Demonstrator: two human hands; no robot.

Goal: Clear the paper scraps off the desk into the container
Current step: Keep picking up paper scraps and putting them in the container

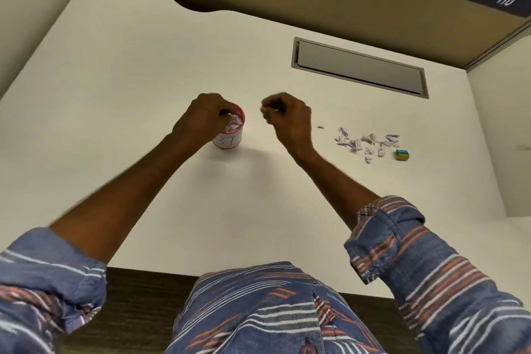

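A small red-rimmed cup (pixel 230 141) with a white label stands mid-desk and holds crumpled white paper. My left hand (pixel 201 118) curls over its left rim, fingers bent into the opening on the paper inside. My right hand (pixel 287 118) hovers just right of the cup, fingers pinched on a small white scrap (pixel 263 109). A pile of several paper scraps (pixel 367 142) lies on the white desk (pixel 143 72) further right, with one tiny scrap (pixel 320 126) apart from it.
A small blue, yellow and green block (pixel 402 154) sits right of the scrap pile. A grey recessed cable hatch (pixel 359 66) lies at the back right. Partition walls enclose the desk; a "110" plate (pixel 502 0) hangs top right.
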